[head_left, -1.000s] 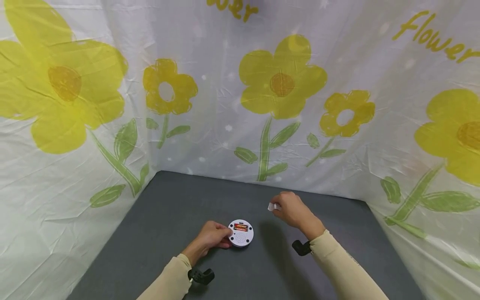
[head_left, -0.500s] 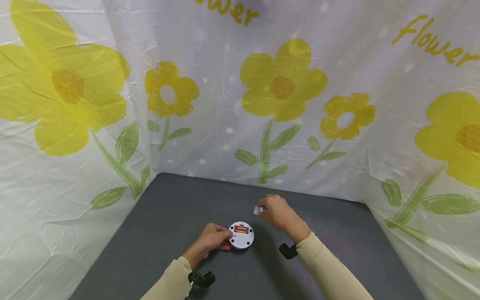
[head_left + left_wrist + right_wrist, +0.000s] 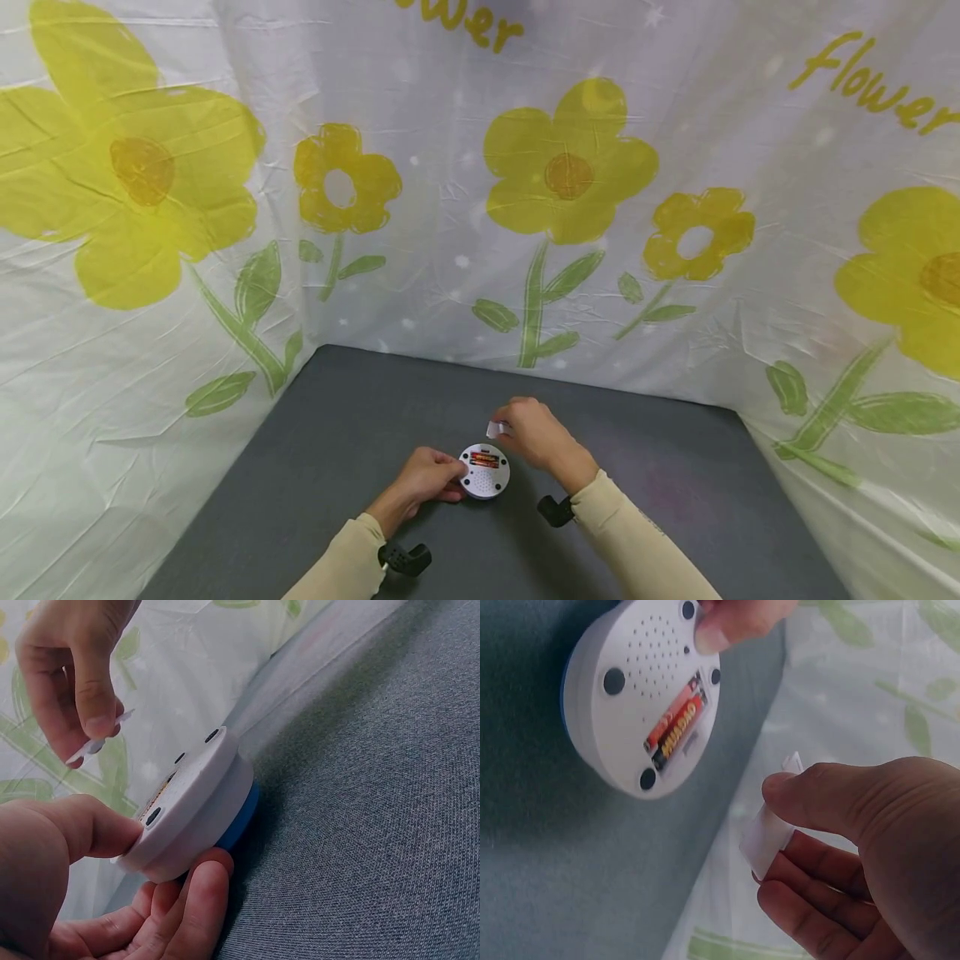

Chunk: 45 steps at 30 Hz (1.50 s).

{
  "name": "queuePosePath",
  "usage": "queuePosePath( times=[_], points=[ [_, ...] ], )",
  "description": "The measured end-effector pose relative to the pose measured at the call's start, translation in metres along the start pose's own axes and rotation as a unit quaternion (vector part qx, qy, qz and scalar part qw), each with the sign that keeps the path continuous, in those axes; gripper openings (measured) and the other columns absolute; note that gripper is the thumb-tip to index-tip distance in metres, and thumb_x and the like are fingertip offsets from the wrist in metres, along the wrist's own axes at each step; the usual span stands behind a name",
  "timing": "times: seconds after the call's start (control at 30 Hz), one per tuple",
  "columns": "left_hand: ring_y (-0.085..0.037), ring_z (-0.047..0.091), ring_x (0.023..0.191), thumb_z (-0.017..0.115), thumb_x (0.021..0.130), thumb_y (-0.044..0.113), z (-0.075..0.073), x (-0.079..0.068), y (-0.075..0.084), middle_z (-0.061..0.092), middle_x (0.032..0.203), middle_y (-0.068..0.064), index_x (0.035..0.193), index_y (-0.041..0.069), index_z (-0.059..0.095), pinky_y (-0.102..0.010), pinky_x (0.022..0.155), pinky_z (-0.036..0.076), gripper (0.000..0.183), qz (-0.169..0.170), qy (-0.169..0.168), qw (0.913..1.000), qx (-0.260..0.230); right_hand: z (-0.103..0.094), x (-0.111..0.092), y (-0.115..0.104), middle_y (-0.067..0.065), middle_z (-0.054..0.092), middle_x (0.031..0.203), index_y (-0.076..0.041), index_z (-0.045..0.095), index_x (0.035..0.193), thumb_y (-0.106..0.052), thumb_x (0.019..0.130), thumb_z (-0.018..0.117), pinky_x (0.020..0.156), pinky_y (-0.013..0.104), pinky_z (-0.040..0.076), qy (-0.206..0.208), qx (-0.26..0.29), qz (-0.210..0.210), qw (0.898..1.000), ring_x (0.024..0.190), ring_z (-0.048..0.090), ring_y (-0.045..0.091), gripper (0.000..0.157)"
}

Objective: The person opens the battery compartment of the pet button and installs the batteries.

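Note:
A round white device (image 3: 483, 483) with a blue edge lies underside up on the table, showing black rubber feet and a grid of small holes. Two red and black batteries (image 3: 676, 724) sit side by side in its uncovered compartment. My left hand (image 3: 425, 478) grips the device's left rim, thumb on top and fingers beneath, as the left wrist view shows. Above and just right of the device, my right hand (image 3: 534, 433) pinches a small white battery cover (image 3: 769, 836) between thumb and fingers. The cover is apart from the device.
A dark grey cloth-covered table (image 3: 390, 400) spreads under both hands. White curtains printed with yellow flowers (image 3: 570, 175) enclose it at the back and sides. A black wrist camera (image 3: 405, 558) is strapped to the left wrist, another black camera (image 3: 555, 510) to the right.
My right hand has moved left and slightly down with the battery cover, coming close to the device. My left hand keeps its grip on the device in nearly the same place.

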State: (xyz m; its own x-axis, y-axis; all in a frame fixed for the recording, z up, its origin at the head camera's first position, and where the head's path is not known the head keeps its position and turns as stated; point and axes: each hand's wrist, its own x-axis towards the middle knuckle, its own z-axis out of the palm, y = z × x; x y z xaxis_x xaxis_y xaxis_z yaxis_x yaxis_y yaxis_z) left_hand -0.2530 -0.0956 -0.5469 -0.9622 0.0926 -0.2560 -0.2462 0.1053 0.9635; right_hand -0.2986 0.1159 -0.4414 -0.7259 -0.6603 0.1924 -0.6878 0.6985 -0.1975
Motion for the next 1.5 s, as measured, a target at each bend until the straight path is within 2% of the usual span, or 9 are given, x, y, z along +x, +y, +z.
queuePosePath(
  times=[0.43,0.7,1.07,1.33,1.5],
  points=[
    [-0.015,0.076,0.075,0.071,0.096,0.009,0.001,0.001,0.001,0.077,0.093,-0.013,0.106,-0.009,0.076,-0.029,0.068,0.069,0.021,0.003,0.001,1.0,0.005,0.017,0.006,-0.011,0.013,0.079,0.109,-0.004,0.083,0.115,-0.007,0.095,0.084,0.076,0.039,0.067,-0.019,0.007,0.012,1.0,0.099,0.076,0.028,0.021],
    [-0.014,0.075,0.073,0.071,0.096,0.008,0.001,0.0,0.002,0.078,0.091,-0.013,0.107,-0.01,0.075,-0.028,0.067,0.068,0.021,0.009,-0.003,1.0,0.002,0.025,0.004,-0.017,0.012,0.079,0.107,-0.003,0.083,0.112,-0.008,0.093,0.086,0.074,0.036,0.066,-0.022,0.003,0.0,1.0,0.097,0.076,0.027,0.02],
    [-0.015,0.076,0.074,0.071,0.098,0.008,0.0,0.0,0.001,0.078,0.092,-0.014,0.108,-0.011,0.075,-0.029,0.067,0.068,0.021,0.012,-0.006,0.9999,0.002,0.036,0.003,-0.015,0.01,0.079,0.109,-0.006,0.084,0.111,-0.007,0.095,0.083,0.073,0.032,0.065,-0.034,-0.007,0.009,0.999,0.099,0.076,0.025,0.016],
    [-0.015,0.076,0.074,0.072,0.098,0.009,-0.001,0.0,0.0,0.078,0.093,-0.014,0.108,-0.01,0.076,-0.029,0.067,0.068,0.022,0.007,0.0,0.9999,0.009,0.042,0.002,-0.016,0.009,0.078,0.105,-0.007,0.084,0.109,-0.007,0.096,0.082,0.07,0.031,0.064,-0.028,-0.012,0.013,0.999,0.095,0.075,0.023,0.013],
    [-0.015,0.076,0.073,0.071,0.097,0.008,-0.001,0.001,-0.002,0.078,0.093,-0.014,0.107,-0.01,0.075,-0.029,0.067,0.068,0.021,0.007,0.0,1.0,0.004,0.043,0.001,-0.017,0.01,0.079,0.107,-0.006,0.084,0.11,-0.007,0.096,0.08,0.074,0.035,0.066,-0.011,-0.015,0.006,1.0,0.097,0.076,0.025,0.014]
  ],
)
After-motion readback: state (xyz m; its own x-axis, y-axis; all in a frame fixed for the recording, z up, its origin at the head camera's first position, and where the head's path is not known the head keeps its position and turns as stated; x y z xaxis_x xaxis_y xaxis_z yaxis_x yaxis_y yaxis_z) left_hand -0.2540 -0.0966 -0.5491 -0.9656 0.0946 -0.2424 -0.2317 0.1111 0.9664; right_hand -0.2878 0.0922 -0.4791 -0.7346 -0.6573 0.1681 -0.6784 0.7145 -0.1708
